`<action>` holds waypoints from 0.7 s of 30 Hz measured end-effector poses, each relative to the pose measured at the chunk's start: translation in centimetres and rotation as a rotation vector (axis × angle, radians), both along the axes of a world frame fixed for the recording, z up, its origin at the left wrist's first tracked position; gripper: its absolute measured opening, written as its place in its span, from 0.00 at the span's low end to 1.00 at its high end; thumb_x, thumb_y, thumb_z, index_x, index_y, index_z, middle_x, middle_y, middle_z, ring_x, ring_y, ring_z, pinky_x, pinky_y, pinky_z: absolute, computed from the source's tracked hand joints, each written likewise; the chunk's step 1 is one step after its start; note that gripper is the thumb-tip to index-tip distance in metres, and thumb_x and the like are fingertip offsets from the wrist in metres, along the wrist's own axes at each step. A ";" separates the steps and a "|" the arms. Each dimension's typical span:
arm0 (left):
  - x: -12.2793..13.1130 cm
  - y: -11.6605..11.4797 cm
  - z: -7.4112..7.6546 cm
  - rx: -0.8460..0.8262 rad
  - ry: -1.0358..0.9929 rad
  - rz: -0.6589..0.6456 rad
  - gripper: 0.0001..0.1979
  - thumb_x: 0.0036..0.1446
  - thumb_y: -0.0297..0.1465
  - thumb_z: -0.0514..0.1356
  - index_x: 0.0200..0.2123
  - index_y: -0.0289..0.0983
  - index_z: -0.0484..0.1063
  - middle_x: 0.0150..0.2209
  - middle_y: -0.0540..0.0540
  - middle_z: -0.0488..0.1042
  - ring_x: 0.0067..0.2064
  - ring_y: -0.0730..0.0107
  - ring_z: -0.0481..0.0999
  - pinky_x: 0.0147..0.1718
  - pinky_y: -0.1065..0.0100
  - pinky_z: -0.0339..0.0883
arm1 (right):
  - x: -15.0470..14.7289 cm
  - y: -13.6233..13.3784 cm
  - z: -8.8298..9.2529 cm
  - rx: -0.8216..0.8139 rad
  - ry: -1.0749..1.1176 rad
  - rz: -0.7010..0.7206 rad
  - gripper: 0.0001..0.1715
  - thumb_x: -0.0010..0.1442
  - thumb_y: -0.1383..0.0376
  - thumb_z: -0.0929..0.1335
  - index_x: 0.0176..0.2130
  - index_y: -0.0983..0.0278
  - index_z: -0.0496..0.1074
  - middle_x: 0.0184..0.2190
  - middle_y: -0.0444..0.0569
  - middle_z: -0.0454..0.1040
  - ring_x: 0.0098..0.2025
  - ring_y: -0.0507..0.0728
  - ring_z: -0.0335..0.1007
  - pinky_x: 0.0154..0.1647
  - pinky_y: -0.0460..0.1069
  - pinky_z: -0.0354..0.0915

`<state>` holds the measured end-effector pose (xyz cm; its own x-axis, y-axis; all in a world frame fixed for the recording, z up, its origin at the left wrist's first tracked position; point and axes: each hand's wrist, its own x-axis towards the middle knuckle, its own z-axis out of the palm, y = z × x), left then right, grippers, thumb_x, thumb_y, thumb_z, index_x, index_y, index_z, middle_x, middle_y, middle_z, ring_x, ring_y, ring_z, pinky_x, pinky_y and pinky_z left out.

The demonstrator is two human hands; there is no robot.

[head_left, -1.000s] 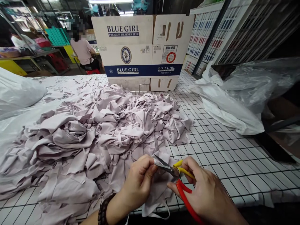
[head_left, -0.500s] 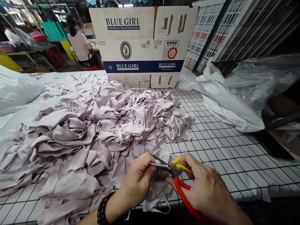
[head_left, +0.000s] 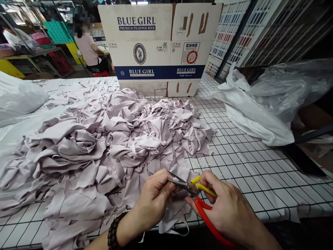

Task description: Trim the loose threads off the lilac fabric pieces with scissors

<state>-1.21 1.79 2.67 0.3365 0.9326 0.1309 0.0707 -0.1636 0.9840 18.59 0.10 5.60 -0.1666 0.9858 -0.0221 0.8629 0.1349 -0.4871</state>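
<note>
My left hand (head_left: 156,198), with a dark beaded bracelet at its wrist, pinches a pale lilac fabric piece (head_left: 173,216) that hangs down toward the table's front edge. In my right hand (head_left: 229,205) are scissors (head_left: 188,186) with one yellow and one red handle. Their dark blades point left, at the fabric by my left fingertips, and stand slightly apart. A small bit of the cloth shows between the blades. Beyond my hands spreads a large heap of lilac fabric pieces (head_left: 85,142).
The table has a white cloth with a black grid (head_left: 234,163). A white beer carton (head_left: 145,34) stands behind the heap. Plastic bags (head_left: 255,107) and a dark phone-like slab (head_left: 303,161) lie at the right; another bag (head_left: 20,93) is at the left. A person (head_left: 90,50) sits beyond.
The scissor blades have come closer together on the fabric. My hands have hardly moved, and the heap looks the same.
</note>
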 end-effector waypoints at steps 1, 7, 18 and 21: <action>0.0 0.0 0.0 -0.004 -0.006 -0.002 0.17 0.65 0.34 0.53 0.24 0.35 0.68 0.25 0.49 0.65 0.29 0.72 0.68 0.29 0.71 0.60 | 0.0 0.0 -0.1 -0.003 0.003 -0.005 0.23 0.50 0.53 0.71 0.27 0.57 0.52 0.16 0.34 0.59 0.16 0.50 0.53 0.16 0.45 0.51; -0.1 -0.1 0.0 -0.052 -0.047 -0.013 0.16 0.65 0.35 0.54 0.26 0.34 0.70 0.26 0.48 0.66 0.26 0.74 0.67 0.27 0.72 0.60 | 0.2 0.0 -0.4 -0.019 0.016 -0.002 0.23 0.52 0.54 0.69 0.27 0.57 0.50 0.17 0.34 0.57 0.17 0.49 0.50 0.18 0.45 0.52; 0.1 0.1 0.4 -0.205 -0.144 -0.055 0.19 0.63 0.41 0.56 0.28 0.32 0.71 0.27 0.49 0.64 0.23 0.77 0.65 0.22 0.74 0.60 | 0.3 0.1 -1.6 0.051 0.138 -0.023 0.25 0.50 0.55 0.72 0.25 0.57 0.51 0.17 0.35 0.57 0.17 0.49 0.50 0.17 0.45 0.51; 0.1 0.2 0.6 -0.264 -0.165 -0.070 0.19 0.63 0.43 0.56 0.29 0.32 0.71 0.28 0.48 0.65 0.23 0.77 0.64 0.22 0.74 0.59 | 1.5 0.9 -2.5 -0.111 0.404 -0.110 0.25 0.48 0.55 0.74 0.24 0.58 0.53 0.17 0.36 0.59 0.18 0.49 0.54 0.17 0.44 0.53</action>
<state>-1.12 1.99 3.23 0.3957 0.9168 -0.0546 -0.0962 0.1006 0.9903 20.07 0.96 3.10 -0.0773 0.9935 -0.0832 0.6061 -0.0194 -0.7952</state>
